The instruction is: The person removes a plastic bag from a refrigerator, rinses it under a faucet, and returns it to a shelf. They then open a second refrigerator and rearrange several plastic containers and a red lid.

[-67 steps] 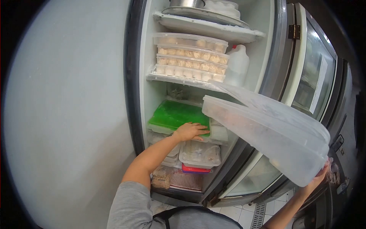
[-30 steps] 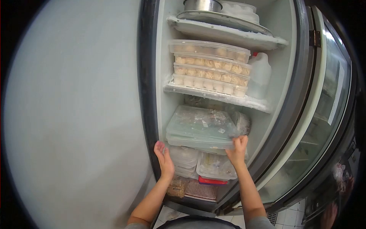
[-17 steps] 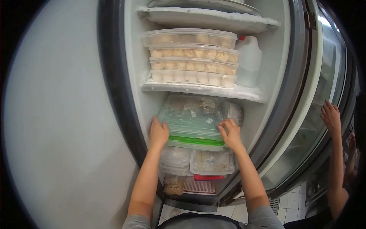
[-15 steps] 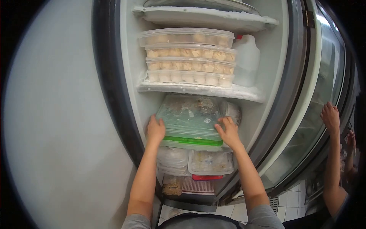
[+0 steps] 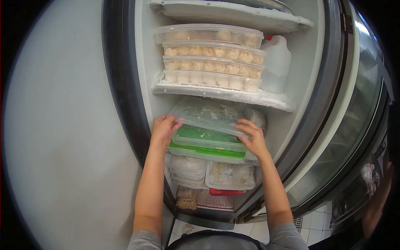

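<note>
A clear plastic lid (image 5: 208, 116) is raised at its front edge above a clear container (image 5: 208, 143). My left hand (image 5: 164, 127) pinches the lid's left front corner. At the right front corner, my right hand (image 5: 252, 135) grips the same lid between thumb and fingers. Beneath the clear container lies another one with a bright green lid (image 5: 208, 151). Both containers are stacked on a middle freezer shelf. The back of the raised lid reaches under the frosted shelf above.
Above, a frosted shelf (image 5: 225, 95) holds several dumpling boxes (image 5: 214, 53) and a white jug (image 5: 276, 62). Below are clear containers (image 5: 230, 176) and a red item (image 5: 226, 192). A glass door (image 5: 333, 146) stands at right; another person's arm (image 5: 377, 204) shows beyond it.
Both hands have lifted the front of the clear lid off the container, exposing its inside. The view has shifted slightly. The other person's arm at right has moved down.
</note>
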`<state>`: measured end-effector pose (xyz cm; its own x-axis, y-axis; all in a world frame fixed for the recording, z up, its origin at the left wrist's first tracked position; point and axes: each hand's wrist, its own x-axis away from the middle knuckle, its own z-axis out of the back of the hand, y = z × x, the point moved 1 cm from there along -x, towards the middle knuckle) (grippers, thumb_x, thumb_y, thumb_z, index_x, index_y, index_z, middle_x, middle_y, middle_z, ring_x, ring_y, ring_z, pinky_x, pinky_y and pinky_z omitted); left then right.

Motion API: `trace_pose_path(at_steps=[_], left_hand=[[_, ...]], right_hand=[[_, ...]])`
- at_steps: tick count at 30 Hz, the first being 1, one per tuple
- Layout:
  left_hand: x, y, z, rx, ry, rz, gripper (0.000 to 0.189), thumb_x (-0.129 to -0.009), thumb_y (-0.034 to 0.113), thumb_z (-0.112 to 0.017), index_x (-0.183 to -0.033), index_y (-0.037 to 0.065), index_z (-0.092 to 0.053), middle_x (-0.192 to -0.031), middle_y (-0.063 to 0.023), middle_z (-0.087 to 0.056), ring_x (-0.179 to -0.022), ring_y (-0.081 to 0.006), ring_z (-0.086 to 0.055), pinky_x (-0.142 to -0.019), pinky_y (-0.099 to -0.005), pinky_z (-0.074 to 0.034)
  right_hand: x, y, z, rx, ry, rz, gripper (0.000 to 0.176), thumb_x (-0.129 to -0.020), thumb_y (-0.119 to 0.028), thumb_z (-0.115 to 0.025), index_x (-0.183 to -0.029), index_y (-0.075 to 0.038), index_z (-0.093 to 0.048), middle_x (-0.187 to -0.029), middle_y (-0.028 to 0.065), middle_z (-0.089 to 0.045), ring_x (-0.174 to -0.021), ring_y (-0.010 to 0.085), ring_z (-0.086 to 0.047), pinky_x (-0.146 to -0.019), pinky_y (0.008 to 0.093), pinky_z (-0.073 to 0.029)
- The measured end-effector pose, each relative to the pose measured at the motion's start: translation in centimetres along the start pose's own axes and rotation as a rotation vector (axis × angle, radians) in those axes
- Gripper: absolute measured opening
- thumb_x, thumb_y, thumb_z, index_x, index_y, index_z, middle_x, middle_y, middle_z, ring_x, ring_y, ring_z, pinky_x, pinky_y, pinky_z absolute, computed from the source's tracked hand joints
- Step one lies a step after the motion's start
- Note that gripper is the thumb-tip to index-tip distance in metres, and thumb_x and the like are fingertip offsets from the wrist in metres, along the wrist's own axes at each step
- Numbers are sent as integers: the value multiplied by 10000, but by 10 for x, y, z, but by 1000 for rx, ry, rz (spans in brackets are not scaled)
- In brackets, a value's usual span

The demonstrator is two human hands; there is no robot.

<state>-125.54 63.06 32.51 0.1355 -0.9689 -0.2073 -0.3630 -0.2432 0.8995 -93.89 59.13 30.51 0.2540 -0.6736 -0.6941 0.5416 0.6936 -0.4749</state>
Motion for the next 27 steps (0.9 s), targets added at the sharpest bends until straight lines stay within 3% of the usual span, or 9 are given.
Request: trace_pose_path(at_steps=[7,8,11,14,17,20,23,25,27], left_hand=[[13,-51,17,-1217,181,-436,408,-827,101,-489,-1170,-119,-490,-1308,-263,-421,-1208,-396,-404,-1031,-455,-312],[13,-59,17,-1169,199,-419,427,-821,104,-485,-1205,-82,-492,-1367,-251,-352,-1269,-410,-298,-1051,-457,-273],[-3,-85,22,-1114,274,-588,435,-832,132,-486,-1219,-69,-489,-1323,-249,-422,-1223,-404,-388,-1029,-439,-314],[-13,-87,29,-771,169,-360,423,-850,164,-491,-1202,-70,-499,-1230,-274,-502,-1155,-393,-477,-997,-413,-357],[-2,-82,26,-732,179,-441,480,-882,250,-511,-1243,-62,-458,-1138,-295,-555,-1091,-388,-536,-962,-387,-392],[28,-61,14,-738,242,-270,580,-903,338,-509,-1295,-71,-384,-1193,-305,-513,-1148,-385,-493,-981,-385,-369],[22,-105,36,-733,279,-442,660,-911,386,-498,-1321,-97,-312,-1272,-307,-441,-1211,-394,-423,-1014,-398,-327],[36,-108,35,-680,291,-387,665,-910,381,-501,-1312,-113,-312,-1304,-302,-405,-1238,-394,-383,-1037,-404,-291],[42,-110,32,-617,305,-342,679,-909,376,-504,-1317,-123,-289,-1332,-307,-362,-1263,-398,-340,-1053,-412,-263]], right_hand=[[23,-10,-4,167,-92,138,352,-736,-192,-704,-1056,-60,-644,-1178,116,-577,-1153,299,-499,-956,377,-396],[22,-8,-5,163,-76,147,327,-756,-189,-685,-1051,-55,-643,-1178,115,-572,-1148,294,-501,-951,372,-398],[22,6,-9,67,-42,110,270,-809,-187,-635,-1037,-42,-641,-1176,112,-557,-1133,279,-505,-943,359,-397],[15,18,-11,-78,-19,35,238,-852,-194,-587,-1022,-35,-638,-1139,107,-559,-1106,252,-510,-937,340,-386],[13,30,-16,-163,0,-33,214,-850,-197,-592,-980,-38,-653,-1181,129,-530,-1138,249,-486,-953,341,-370],[22,46,-30,60,251,-43,320,-871,-229,-584,-1115,-22,-584,-1248,158,-479,-1196,258,-435,-996,355,-327],[39,52,-58,-148,560,-234,499,-899,-286,-563,-1275,9,-419,-1303,187,-424,-1236,280,-384,-1031,352,-279],[52,20,-67,-283,481,-627,640,-916,-346,-538,-1340,50,-266,-1312,199,-415,-1236,292,-377,-1043,339,-259],[55,16,-73,-526,477,-578,626,-913,-380,-536,-1308,51,-312,-1306,205,-416,-1227,282,-381,-1029,321,-272]])
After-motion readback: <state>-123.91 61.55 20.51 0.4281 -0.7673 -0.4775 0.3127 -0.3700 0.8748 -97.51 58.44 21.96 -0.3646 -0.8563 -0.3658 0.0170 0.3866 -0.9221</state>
